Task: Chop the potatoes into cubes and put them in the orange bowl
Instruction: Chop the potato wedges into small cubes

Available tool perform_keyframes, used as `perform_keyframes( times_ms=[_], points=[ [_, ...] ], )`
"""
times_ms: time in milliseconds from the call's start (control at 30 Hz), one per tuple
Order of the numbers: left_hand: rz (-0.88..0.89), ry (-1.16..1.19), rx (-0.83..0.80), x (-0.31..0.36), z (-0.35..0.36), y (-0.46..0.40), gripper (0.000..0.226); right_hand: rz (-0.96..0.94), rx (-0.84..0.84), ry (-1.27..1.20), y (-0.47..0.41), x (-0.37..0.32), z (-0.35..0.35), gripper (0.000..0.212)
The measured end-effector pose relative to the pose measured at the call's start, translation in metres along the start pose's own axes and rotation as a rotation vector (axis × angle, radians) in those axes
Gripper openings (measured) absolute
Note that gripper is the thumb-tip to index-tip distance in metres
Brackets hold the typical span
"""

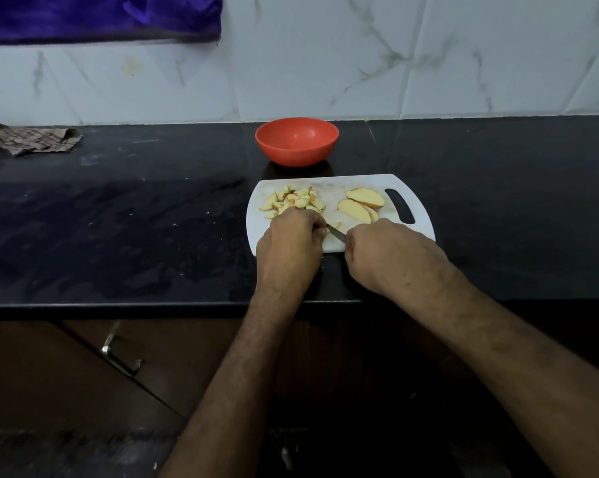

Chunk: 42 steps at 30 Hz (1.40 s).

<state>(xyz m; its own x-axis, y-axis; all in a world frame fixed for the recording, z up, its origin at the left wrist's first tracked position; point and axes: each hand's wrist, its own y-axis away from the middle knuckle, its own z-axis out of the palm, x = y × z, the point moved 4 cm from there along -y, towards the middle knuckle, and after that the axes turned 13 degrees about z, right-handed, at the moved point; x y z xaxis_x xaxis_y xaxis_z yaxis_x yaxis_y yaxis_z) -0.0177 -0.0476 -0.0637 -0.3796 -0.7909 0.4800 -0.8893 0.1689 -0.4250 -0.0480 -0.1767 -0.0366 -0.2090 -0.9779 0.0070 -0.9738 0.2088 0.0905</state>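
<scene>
Black stone countertop (118, 219) fills mid-frame under marbled tiles. At center, the right hand (387, 253) curls round a knife (337, 233), its blade angled toward the left hand (291, 239), whose curled fingers pin a potato piece (335, 225) on the white cutting board (329, 248). Chopped pieces (292, 201) heap upper left; three potato slices (360, 204) lie right. One orange bowl (297, 141), above the board, looks empty.

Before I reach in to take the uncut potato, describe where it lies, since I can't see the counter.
On the black counter lies a white chopping board. The big potato slices sit at its right end beside the handle slot. They are long and whole, unlike the small chopped pieces heaped at the left.
</scene>
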Motion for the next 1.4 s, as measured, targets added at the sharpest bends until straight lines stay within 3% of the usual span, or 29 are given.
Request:
perform_keyframes(
  times_ms=[333,633,833,1233,1400],
  points=[
    [-0.003,-0.057,0.085,-0.003,-0.002,0.002,0.02,-0.015,-0.053,0.0,0.012,0.023,0.002,0.031],
    [0.078,-0.109,-0.078,0.011,0.006,-0.006,0.031,-0.014,0.378,-0.334,-0.025,0.034,-0.004,0.034],
    [0.09,-0.146,-0.107,0.013,0.011,-0.015,0.019,-0.024,0.545,-0.456,-0.03,0.04,0.015,0.031],
    [0.143,-0.326,0.1,0.003,-0.012,-0.041,0.01,-0.027,0.534,-0.464,-0.034,0.041,0.02,0.033],
    [0.124,-0.329,0.055,-0.009,-0.014,-0.055,0.017,-0.029,0.539,-0.476,-0.036,0.043,0.02,0.029]
  ],
)
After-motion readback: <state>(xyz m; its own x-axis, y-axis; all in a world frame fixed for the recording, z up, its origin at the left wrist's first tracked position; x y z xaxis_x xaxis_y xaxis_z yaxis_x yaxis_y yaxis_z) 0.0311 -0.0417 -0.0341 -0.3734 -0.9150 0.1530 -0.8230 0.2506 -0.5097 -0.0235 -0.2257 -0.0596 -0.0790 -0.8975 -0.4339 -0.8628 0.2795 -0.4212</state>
